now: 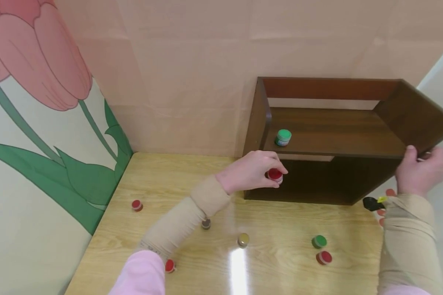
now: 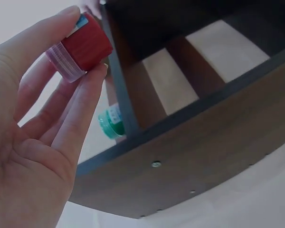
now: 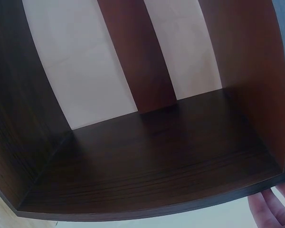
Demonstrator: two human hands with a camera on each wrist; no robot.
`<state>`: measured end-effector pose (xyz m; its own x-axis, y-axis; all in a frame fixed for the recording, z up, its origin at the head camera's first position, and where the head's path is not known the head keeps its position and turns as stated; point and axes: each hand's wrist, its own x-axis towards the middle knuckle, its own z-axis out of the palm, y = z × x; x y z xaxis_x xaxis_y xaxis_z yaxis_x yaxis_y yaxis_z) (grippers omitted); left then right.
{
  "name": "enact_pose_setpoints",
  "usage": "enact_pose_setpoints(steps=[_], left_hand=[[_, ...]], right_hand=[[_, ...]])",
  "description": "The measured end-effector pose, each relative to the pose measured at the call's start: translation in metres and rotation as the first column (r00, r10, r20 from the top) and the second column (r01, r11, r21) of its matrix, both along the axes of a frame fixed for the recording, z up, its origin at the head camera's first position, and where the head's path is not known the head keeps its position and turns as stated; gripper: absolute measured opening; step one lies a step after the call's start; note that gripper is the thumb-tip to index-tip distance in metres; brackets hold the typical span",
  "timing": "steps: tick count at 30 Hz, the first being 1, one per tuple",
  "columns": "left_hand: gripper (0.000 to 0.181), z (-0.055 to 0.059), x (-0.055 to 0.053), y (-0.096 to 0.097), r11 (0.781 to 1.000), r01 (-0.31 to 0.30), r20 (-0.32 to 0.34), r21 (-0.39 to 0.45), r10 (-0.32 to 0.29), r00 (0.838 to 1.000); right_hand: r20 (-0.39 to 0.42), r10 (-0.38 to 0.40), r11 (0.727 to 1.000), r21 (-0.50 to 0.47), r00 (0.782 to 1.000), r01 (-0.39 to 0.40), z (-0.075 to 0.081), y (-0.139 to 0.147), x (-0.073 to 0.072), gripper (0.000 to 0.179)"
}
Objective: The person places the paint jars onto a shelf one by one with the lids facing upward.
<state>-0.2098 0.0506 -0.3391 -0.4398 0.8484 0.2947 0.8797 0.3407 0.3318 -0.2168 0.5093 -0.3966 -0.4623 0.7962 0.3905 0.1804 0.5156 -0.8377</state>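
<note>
My left hand point(image 1: 249, 172) pinches a small red jar point(image 1: 275, 176) between thumb and fingertips, in front of the left part of a dark brown two-tier wooden shelf point(image 1: 328, 131). In the left wrist view that red jar point(image 2: 88, 42) shows a clear ridged end and a blue-white label. A green jar point(image 1: 283, 137) stands on the upper board, near the left side panel. On the far right my right hand point(image 1: 422, 171) grips the front edge of the shelf's right side panel. Only some of its fingers point(image 3: 266, 209) show in the right wrist view, at the panel's edge.
Several small jars are spread over the wooden table point(image 1: 280, 270), among them a yellow jar point(image 1: 243, 240), a dark jar point(image 1: 205, 223) and a second green jar point(image 1: 319, 241). A black object point(image 1: 373, 203) lies by the right forearm. Cloth walls stand behind and left.
</note>
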Motion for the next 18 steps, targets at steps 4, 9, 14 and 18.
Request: enact_pose_setpoints(steps=[4,9,14,18], left_hand=[[0.036,0.005,0.001,0.007,1.000,0.006,-0.026,-0.014,-0.006,1.000],[0.037,0.010,-0.001,0.014,0.999,0.025,-0.066,-0.022,-0.026,0.997],[0.038,0.013,-0.005,0.018,0.999,0.013,-0.075,-0.053,-0.017,0.997],[0.039,0.018,-0.008,0.022,0.998,0.010,-0.087,-0.056,-0.015,0.996]], right_hand=[[-0.005,-0.004,1.000,0.018,1.000,0.004,-0.001,0.002,-0.001,0.016],[-0.018,-0.010,0.999,0.031,1.000,0.011,-0.003,0.004,-0.002,0.012],[-0.008,-0.011,0.999,0.036,1.000,0.012,-0.004,0.003,-0.001,0.013],[-0.001,-0.015,0.999,0.042,1.000,0.015,-0.004,0.002,-0.001,0.013]])
